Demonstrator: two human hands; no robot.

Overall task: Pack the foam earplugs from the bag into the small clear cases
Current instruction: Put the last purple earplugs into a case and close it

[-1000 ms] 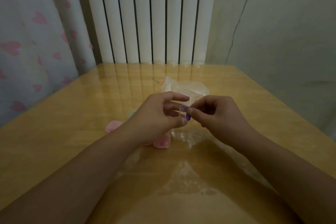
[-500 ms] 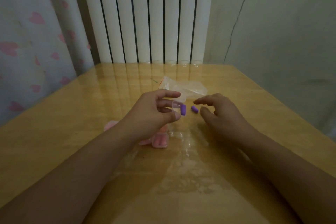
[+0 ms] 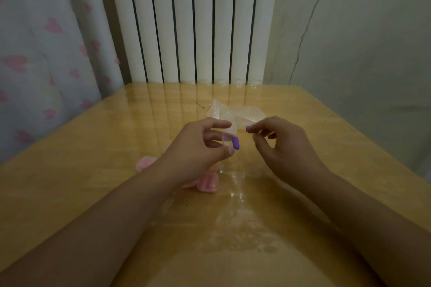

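My left hand [image 3: 198,147] pinches a small clear case [image 3: 228,135] holding one purple earplug [image 3: 235,143]; my right hand [image 3: 283,144] pinches a second purple earplug [image 3: 248,128] just beside it, in front of the bag [image 3: 235,113].

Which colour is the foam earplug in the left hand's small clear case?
Purple foam earplug, head view.

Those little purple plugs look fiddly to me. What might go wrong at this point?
The right hand pinches a purple earplug only at its tip, in mid-air, so it may slip and roll across the glossy table. The left hand holds the small clear case with another purple plug sticking out; pushing the second one in might pop that one out or tilt the case.
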